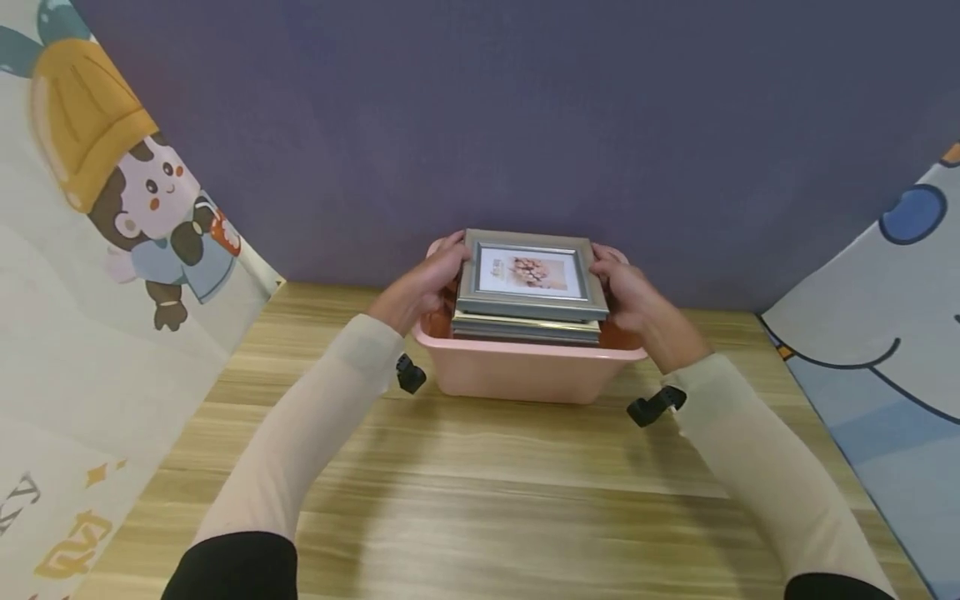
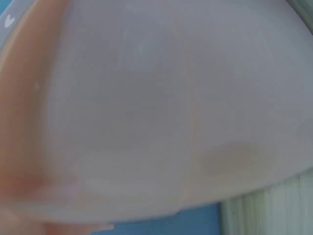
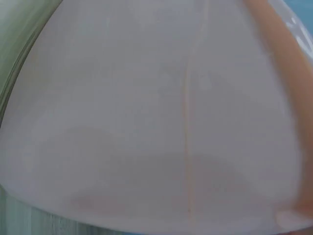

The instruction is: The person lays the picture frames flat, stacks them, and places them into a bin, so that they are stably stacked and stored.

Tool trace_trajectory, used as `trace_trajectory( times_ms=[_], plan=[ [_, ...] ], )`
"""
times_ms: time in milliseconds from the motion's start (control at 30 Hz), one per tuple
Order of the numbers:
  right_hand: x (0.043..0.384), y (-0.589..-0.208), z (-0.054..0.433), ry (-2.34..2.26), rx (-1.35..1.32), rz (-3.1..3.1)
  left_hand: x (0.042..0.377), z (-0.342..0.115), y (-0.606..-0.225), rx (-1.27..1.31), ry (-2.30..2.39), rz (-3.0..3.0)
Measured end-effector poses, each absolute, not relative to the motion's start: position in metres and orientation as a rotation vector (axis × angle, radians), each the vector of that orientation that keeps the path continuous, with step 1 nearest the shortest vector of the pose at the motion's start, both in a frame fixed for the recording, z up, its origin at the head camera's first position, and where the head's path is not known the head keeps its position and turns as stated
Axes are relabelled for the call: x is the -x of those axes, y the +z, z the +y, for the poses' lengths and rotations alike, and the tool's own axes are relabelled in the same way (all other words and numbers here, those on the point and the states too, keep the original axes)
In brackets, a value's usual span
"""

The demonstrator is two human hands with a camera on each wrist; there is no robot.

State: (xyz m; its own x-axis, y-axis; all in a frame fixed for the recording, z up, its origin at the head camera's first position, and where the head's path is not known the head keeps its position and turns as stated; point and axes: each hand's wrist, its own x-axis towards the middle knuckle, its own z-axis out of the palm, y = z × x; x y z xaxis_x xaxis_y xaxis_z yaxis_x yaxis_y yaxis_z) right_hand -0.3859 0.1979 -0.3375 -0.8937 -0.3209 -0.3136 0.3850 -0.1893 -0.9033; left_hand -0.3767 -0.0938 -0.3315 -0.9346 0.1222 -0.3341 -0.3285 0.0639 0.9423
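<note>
In the head view a silver-grey picture frame [image 1: 528, 265] with a flower print lies face up, tilted slightly, on top of other stacked frames [image 1: 525, 328] in a pink plastic basin [image 1: 525, 375]. My left hand [image 1: 429, 279] grips its left edge, thumb near the upper face. At the opposite edge my right hand [image 1: 632, 292] holds it the same way. The fingers beneath are hidden by the frame and basin. Both wrist views are filled by a pale, blurred surface with a thin seam, and neither shows what the fingers hold.
The basin stands on a wood-grain table [image 1: 487, 500], close against a dark blue-grey back panel [image 1: 480, 125]. Side panels with cartoon prints [image 1: 165, 200] flank the table. A small black device [image 1: 656, 407] is strapped at each wrist.
</note>
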Motion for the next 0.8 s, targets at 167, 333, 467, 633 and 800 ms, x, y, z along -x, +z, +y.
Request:
trace_trajectory(
  times_ms=[167, 333, 467, 633, 800],
  plan=[
    [0.3876, -0.3413, 0.1939, -2.067, -0.117, 1.722, 0.3796, -0.0877, -0.3394, 0.208, 1.9, 2.044],
    [0.3873, -0.3427, 0.1916, -1.956, -0.089, 1.794, 0.3784, -0.0884, -0.3419, 0.218, 1.865, 2.063],
    [0.3872, -0.3434, 0.1928, -1.902, -0.061, 1.806, 0.3781, -0.0877, -0.3415, 0.226, 1.874, 2.044],
    [0.3896, -0.3465, 0.1933, -1.969, -0.037, 1.719, 0.3789, -0.0867, -0.3417, 0.241, 1.907, 2.009],
    [0.396, -0.345, 0.1956, -1.811, -0.038, 1.764, 0.3845, -0.0863, -0.3373, 0.334, 1.874, 1.901]
  ],
)
